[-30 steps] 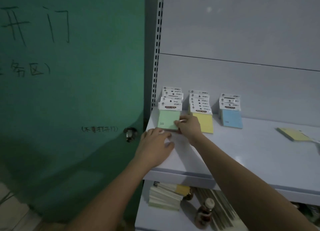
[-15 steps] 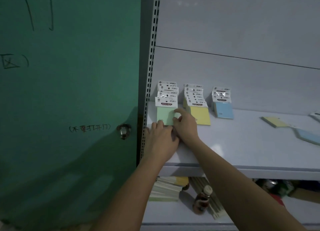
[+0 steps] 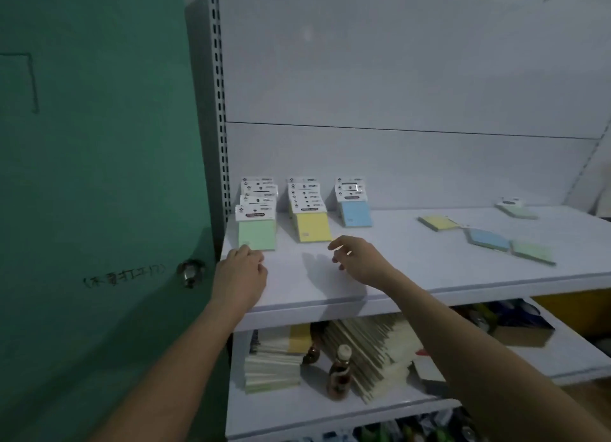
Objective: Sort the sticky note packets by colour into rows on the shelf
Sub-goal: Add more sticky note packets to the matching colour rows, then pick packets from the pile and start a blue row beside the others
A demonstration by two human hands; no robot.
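Three rows of sticky note packets run back from the left of the white shelf [image 3: 413, 276]: a green row [image 3: 257, 233], a yellow row [image 3: 313, 226] and a blue row [image 3: 355, 213]. My left hand [image 3: 243, 271] rests on the shelf with its fingertips at the front edge of the front green packet, holding nothing. Right of it, my right hand [image 3: 358, 259] hovers just above the shelf in front of the yellow row, fingers apart and empty. Loose packets lie at the right: a yellow one [image 3: 436, 222], a blue one [image 3: 488, 239], a green one [image 3: 533, 253] and a far green one [image 3: 515, 210].
A green door [image 3: 99, 193] with a metal knob [image 3: 190, 271] stands left of the slotted shelf upright [image 3: 221, 110]. The lower shelf holds stacked paper pads [image 3: 274, 362], a small bottle [image 3: 340, 372] and fanned booklets [image 3: 380, 359].
My right hand has let go of the front green packet and drawn back to the right, opening. The view has swung right, so the loose packets on the right now show.
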